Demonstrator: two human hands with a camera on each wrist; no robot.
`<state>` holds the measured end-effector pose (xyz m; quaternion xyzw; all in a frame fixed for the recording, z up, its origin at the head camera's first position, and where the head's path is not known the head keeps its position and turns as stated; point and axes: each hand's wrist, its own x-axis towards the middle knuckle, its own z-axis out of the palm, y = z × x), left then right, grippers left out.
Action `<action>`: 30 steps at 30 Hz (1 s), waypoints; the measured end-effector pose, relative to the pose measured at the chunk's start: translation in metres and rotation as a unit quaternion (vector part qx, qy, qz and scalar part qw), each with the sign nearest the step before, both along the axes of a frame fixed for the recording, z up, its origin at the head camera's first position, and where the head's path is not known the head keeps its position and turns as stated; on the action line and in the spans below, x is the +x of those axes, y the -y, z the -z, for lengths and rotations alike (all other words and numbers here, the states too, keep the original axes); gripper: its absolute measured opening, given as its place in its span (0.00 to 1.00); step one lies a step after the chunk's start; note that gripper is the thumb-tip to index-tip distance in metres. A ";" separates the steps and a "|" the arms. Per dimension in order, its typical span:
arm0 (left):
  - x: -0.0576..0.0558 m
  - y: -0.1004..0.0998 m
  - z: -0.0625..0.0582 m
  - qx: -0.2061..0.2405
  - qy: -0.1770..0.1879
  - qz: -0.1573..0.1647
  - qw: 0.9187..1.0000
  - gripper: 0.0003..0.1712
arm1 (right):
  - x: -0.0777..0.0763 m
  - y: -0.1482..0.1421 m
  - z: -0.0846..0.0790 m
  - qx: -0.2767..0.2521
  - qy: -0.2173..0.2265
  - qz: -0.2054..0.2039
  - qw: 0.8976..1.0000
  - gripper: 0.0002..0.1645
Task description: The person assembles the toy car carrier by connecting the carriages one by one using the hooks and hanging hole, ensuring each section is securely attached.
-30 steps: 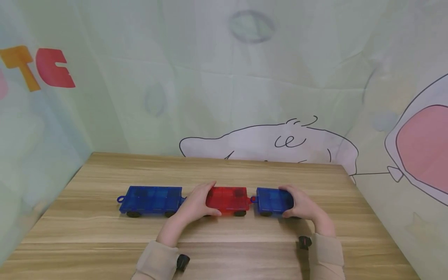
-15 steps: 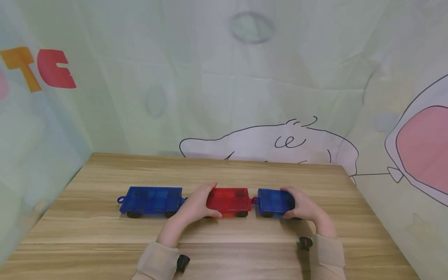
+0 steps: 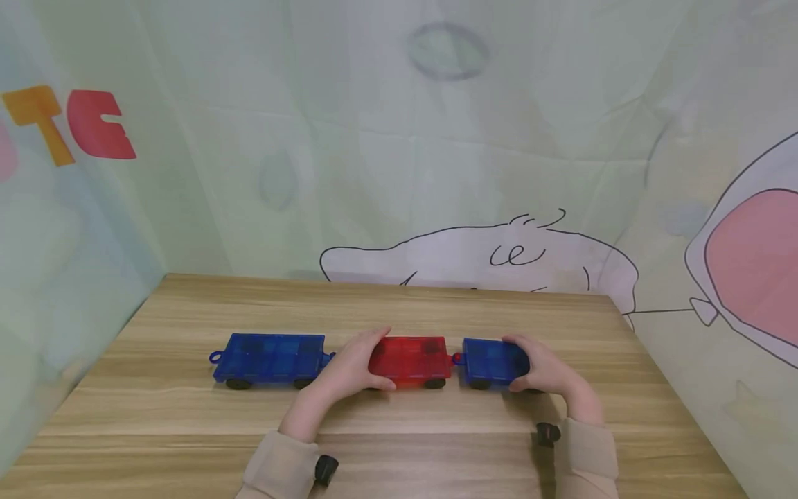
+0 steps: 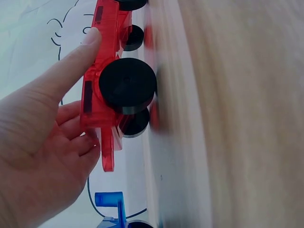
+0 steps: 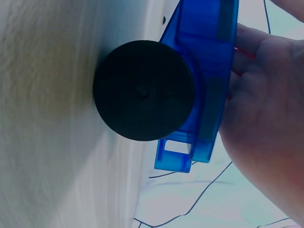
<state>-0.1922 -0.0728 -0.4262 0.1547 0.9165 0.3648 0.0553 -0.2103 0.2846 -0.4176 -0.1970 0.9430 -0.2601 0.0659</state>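
Note:
Three flat toy train cars on black wheels stand in a row. My left hand (image 3: 350, 364) grips the left end of the translucent red car (image 3: 416, 357), thumb on the near side and fingers on the far side. At the right, my right hand (image 3: 544, 366) holds the right end of a blue car (image 3: 489, 360) the same way. Their hitches (image 3: 458, 358) overlap between the two cars. Further left is a longer blue car (image 3: 274, 357), untouched. In the left wrist view, the red hitch tab (image 4: 108, 152) sits apart from this car's blue peg (image 4: 110, 199).
The cars are on a wood-grain table (image 3: 399, 416). Behind it hangs a pale printed cloth (image 3: 349, 173) with a cartoon drawing and balloon, reaching round both sides. The left blue car has a ring hitch (image 3: 215, 357) at its outer end.
The red car and the right blue car have shifted slightly to the right with both hands. The left blue car has stayed in place.

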 end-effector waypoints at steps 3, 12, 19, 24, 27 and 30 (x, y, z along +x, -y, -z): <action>0.001 0.002 -0.001 0.005 0.004 0.008 1.000 0.53 | 0.001 -0.001 -0.001 -0.008 0.010 -0.001 1.000 0.55; -0.002 0.027 -0.010 0.028 0.029 0.036 0.999 0.59 | 0.006 -0.001 -0.009 0.000 0.036 0.015 0.999 0.58; -0.005 0.059 -0.014 0.034 0.012 0.022 0.999 0.63 | 0.006 0.010 -0.017 -0.005 0.014 0.017 1.000 0.58; -0.005 0.077 -0.015 0.025 0.009 0.004 1.000 0.65 | 0.006 0.028 -0.023 -0.018 -0.014 0.008 1.000 0.57; -0.005 0.083 -0.015 0.017 0.010 -0.010 1.000 0.67 | 0.006 0.043 -0.026 -0.020 -0.031 0.002 0.999 0.55; -0.004 0.087 -0.016 0.018 0.019 -0.020 0.999 0.70 | 0.007 0.060 -0.027 -0.019 -0.049 -0.009 0.999 0.54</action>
